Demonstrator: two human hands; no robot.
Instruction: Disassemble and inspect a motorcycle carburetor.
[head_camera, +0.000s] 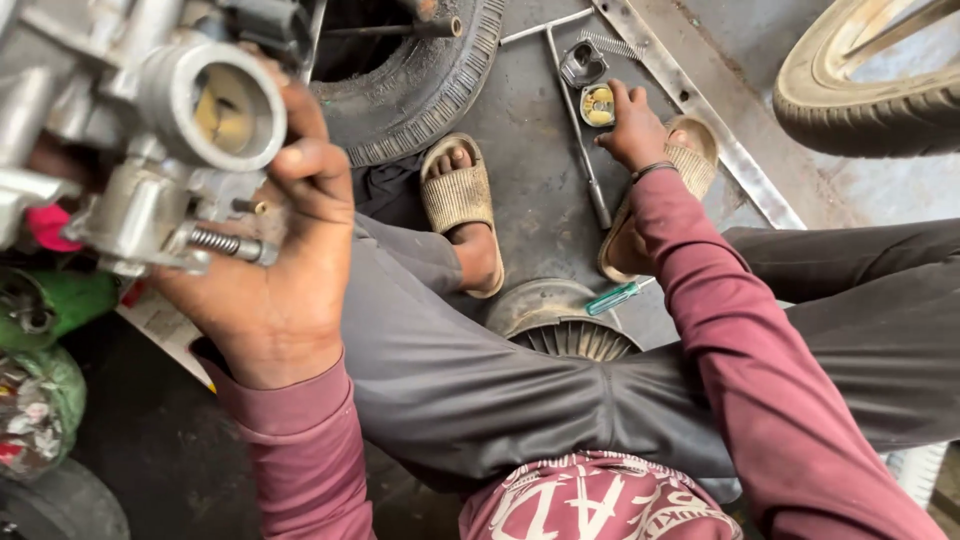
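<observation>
My left hand (275, 270) holds a silver metal carburettor (150, 130) up close at the upper left, its round bore facing me and a spring-loaded screw near my palm. My right hand (632, 128) reaches down to the grey floor and touches a small metal bowl part with a yellow inside (598, 104). Another small grey metal part (583, 63) lies just beyond it. I sit with both feet in tan sandals (458, 195) on the floor.
A worn tyre (430, 75) lies at the top centre and a wheel (865, 90) at the top right. A long T-handle wrench (580, 130), a green-handled screwdriver (612, 298), a round finned metal cover (560, 320) and a metal strip (700, 100) are on the floor. Green and pink items sit at left.
</observation>
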